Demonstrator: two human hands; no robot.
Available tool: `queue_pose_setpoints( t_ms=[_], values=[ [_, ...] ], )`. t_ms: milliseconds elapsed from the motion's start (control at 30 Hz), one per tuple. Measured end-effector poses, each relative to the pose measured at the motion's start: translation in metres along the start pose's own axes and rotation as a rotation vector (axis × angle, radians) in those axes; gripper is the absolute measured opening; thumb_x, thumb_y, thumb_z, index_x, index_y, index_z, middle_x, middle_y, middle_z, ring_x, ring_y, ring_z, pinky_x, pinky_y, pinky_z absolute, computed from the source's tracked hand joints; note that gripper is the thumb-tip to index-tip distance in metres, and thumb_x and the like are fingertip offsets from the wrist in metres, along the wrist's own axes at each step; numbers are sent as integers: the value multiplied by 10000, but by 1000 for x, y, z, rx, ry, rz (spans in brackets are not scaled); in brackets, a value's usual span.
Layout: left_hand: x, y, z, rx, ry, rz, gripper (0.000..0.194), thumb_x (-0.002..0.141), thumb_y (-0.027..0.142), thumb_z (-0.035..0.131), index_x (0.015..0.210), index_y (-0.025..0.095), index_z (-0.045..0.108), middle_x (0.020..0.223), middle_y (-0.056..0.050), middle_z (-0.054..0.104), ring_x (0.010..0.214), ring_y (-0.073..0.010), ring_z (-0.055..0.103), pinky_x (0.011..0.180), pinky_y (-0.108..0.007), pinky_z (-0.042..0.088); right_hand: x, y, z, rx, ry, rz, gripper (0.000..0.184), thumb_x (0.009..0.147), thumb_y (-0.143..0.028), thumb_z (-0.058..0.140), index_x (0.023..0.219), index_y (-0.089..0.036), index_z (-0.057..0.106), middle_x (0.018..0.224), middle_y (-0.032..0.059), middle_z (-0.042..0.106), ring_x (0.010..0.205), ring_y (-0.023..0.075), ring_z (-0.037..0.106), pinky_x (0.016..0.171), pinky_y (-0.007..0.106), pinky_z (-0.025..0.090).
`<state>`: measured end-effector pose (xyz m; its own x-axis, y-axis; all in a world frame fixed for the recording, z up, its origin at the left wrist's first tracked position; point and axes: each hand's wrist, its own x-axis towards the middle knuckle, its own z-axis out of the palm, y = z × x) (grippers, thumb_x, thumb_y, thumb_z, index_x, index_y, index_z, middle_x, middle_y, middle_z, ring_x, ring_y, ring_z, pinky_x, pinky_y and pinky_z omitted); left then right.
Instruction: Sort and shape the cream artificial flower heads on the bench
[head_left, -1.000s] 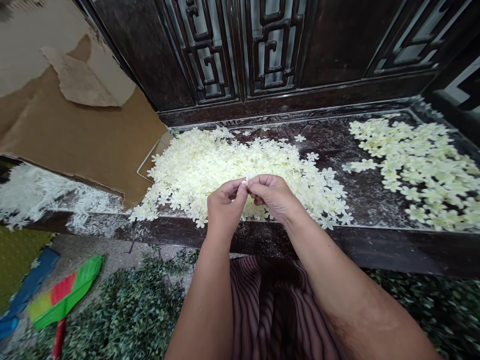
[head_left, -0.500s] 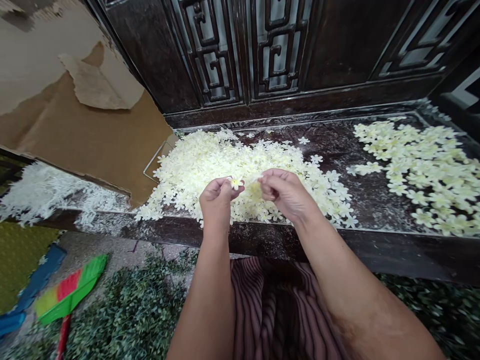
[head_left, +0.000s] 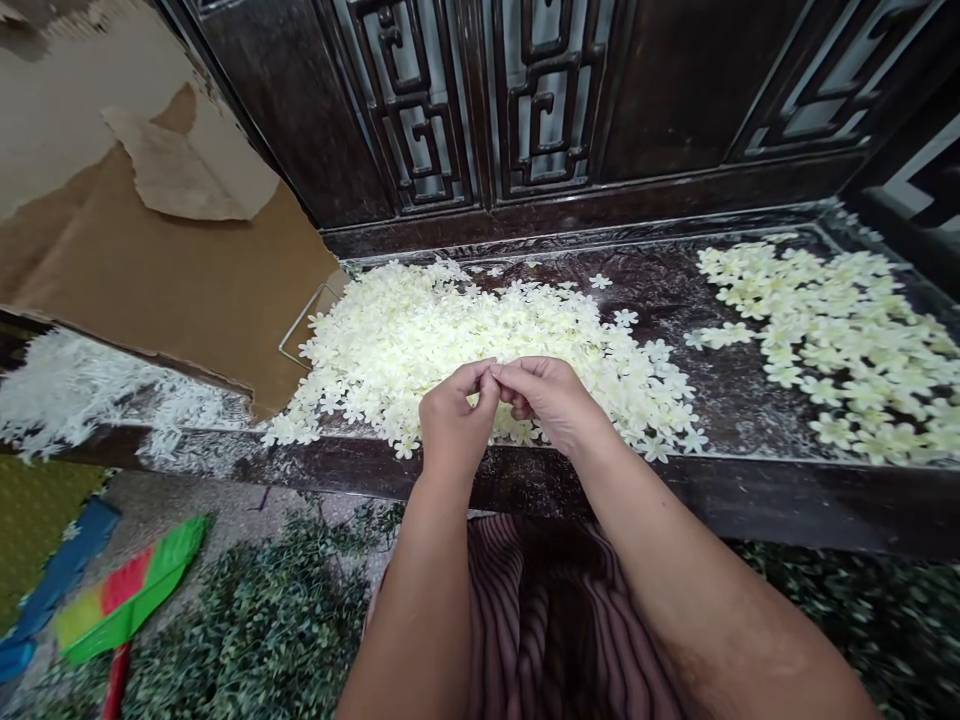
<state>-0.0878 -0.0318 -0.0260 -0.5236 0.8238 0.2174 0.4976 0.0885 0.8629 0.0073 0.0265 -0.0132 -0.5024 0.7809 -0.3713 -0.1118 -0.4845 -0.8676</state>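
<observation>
My left hand [head_left: 459,412] and my right hand [head_left: 546,400] meet at the fingertips, both closed in a pinch above the near part of a heap of small white flowers [head_left: 420,330]. A flower from the left hand is now mostly covered by my fingers; only a whitish bit shows where the tips touch. Whatever my right fingertips grip is too small to make out. The heaped flowers have five petals and pale yellow centres, and lie loose on a dark wooden bench [head_left: 667,290].
Another spread of flowers with yellower centres [head_left: 847,340] lies on the bench's right. White stringy scraps [head_left: 82,385] and a large torn cardboard sheet [head_left: 180,270] are on the left. Below are green leafy foliage [head_left: 277,610] and a colourful broom [head_left: 135,590]. Carved panels [head_left: 540,110] rise behind.
My hands have come together from a gap, fingertips now touching. The flower that showed in my left fingers has become hidden. The whole view has shifted slightly.
</observation>
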Motion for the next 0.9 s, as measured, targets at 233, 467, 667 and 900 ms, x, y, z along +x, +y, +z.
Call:
queue_pose_setpoints(
  t_ms=[233, 467, 667, 900],
  values=[
    [0, 2, 1, -113, 17, -52, 185, 753, 300, 573, 837, 185, 692, 726, -23, 710, 677, -138, 642, 662, -255, 494, 1, 0, 1, 9, 22, -16, 182, 603, -168, 601, 444, -166, 514, 422, -59, 464, 388, 35, 351, 403, 201, 256],
    [9, 5, -3, -390, 173, -263, 125, 686, 277, 609, 666, 153, 616, 492, 62, 555, 510, -97, 588, 629, -254, 519, 3, -2, -8, 158, -43, -124, 139, 616, -138, 628, 493, -169, 571, 403, -75, 427, 392, 31, 311, 404, 195, 243],
    [7, 5, -3, -325, 179, -245, 184, 724, 317, 597, 762, 147, 657, 595, 12, 637, 617, -122, 634, 631, -247, 504, 0, -5, -9, 237, 49, -60, 259, 579, -387, 757, 589, -177, 606, 494, -59, 490, 430, 39, 367, 406, 190, 311],
    [1, 0, 1, -174, 48, -94, 218, 761, 310, 579, 879, 171, 699, 774, -36, 718, 715, -142, 645, 699, -266, 504, 0, 2, 5, 6, 64, -38, 283, 514, -365, 776, 519, -158, 584, 450, -49, 517, 383, 34, 365, 390, 205, 290]
  ],
)
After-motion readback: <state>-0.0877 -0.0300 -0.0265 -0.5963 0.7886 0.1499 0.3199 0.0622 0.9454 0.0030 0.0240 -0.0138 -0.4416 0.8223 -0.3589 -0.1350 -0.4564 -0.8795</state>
